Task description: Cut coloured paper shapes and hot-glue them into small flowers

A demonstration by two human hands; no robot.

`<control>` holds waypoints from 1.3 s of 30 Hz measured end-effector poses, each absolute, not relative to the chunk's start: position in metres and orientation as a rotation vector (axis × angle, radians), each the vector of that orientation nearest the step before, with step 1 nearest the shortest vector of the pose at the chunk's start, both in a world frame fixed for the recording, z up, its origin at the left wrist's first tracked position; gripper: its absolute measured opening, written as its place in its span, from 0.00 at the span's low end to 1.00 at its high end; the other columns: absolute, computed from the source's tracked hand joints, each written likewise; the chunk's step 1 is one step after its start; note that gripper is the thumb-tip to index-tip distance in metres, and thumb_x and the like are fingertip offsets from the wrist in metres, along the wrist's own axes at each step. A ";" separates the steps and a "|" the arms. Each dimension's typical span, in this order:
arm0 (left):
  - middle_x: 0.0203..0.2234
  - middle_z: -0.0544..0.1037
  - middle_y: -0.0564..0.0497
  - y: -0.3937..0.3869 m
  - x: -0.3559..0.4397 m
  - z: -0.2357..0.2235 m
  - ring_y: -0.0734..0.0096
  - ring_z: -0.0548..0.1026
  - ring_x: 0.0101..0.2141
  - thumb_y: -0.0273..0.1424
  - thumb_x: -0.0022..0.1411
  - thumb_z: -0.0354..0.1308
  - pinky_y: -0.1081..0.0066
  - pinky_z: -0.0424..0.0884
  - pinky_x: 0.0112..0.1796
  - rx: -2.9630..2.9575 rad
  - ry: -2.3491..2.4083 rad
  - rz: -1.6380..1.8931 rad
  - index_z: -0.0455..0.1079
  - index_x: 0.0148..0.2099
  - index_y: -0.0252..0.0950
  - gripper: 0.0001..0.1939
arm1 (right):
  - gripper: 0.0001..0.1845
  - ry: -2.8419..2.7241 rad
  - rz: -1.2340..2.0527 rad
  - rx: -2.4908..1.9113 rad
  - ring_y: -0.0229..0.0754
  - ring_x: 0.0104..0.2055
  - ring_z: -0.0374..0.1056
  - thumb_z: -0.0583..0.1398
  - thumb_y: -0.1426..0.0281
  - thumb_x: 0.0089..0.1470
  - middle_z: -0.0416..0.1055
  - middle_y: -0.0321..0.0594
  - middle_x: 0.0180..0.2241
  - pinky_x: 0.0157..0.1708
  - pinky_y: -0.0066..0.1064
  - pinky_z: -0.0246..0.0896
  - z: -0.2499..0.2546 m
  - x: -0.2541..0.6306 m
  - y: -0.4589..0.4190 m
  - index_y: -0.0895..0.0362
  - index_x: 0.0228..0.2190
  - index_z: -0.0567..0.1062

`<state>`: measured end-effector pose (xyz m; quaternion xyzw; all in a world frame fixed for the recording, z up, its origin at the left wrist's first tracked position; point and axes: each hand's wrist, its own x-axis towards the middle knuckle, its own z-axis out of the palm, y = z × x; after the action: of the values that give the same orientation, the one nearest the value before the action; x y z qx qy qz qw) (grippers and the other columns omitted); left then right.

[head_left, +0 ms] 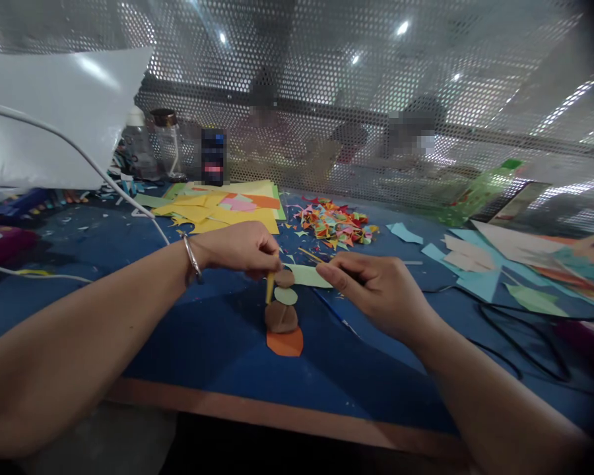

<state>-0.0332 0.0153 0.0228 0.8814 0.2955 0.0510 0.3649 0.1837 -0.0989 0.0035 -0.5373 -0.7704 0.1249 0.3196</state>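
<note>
My left hand [245, 249] is pinched on the top of a hanging chain of paper shapes [283, 309]: brown, pale green, brown and orange pieces one below another, with a yellow strip beside them. The orange piece at the bottom rests on the blue table [202, 343]. Close to the right of it, my right hand [376, 290] is closed around a thin stick [311, 255] that points left toward the top of the chain. A pale green paper piece [307, 276] lies behind the two hands.
Yellow and orange paper sheets [228, 210] lie at the back left, a heap of small coloured scraps [334, 224] at the back middle, and light blue and green offcuts [480, 270] at the right. Black cables [515, 330] cross the right side. A perforated screen [327, 99] closes the back.
</note>
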 end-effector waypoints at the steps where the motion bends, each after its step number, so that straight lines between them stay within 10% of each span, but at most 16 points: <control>1: 0.12 0.70 0.55 0.019 -0.037 0.023 0.77 0.64 0.17 0.32 0.54 0.61 0.74 0.55 0.23 2.417 0.832 0.057 0.69 0.18 0.36 0.14 | 0.27 -2.027 0.327 -1.412 0.34 0.23 0.51 0.54 0.54 0.64 0.54 0.31 0.20 0.24 0.29 0.47 0.003 0.184 -0.099 0.55 0.19 0.62; 5: 0.17 0.72 0.53 0.025 -0.045 0.025 0.75 0.62 0.20 0.32 0.50 0.64 0.70 0.50 0.24 2.633 1.175 0.304 0.74 0.23 0.36 0.07 | 0.26 -2.039 0.330 -1.401 0.34 0.23 0.51 0.54 0.54 0.64 0.55 0.31 0.20 0.24 0.29 0.48 0.003 0.183 -0.099 0.55 0.19 0.62; 11: 0.31 0.80 0.49 0.002 -0.025 0.028 0.71 0.76 0.31 0.40 0.62 0.59 0.73 0.67 0.32 1.993 0.725 0.496 0.74 0.40 0.33 0.14 | 0.25 -2.083 0.315 -1.385 0.34 0.22 0.52 0.54 0.55 0.64 0.56 0.31 0.20 0.24 0.28 0.48 0.001 0.181 -0.100 0.55 0.20 0.63; 39: 0.30 0.77 0.50 0.014 -0.016 0.001 0.74 0.74 0.33 0.23 0.53 0.64 0.70 0.71 0.39 1.858 0.729 0.826 0.71 0.38 0.32 0.08 | 0.25 -2.440 0.044 -2.130 0.48 0.27 0.71 0.53 0.48 0.61 0.77 0.43 0.26 0.22 0.32 0.43 0.004 0.190 -0.098 0.54 0.26 0.74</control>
<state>-0.0160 0.0144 0.0009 0.7586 0.2975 0.3374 0.4714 0.1898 -0.0982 0.0037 -0.6568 -0.7523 0.0136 -0.0488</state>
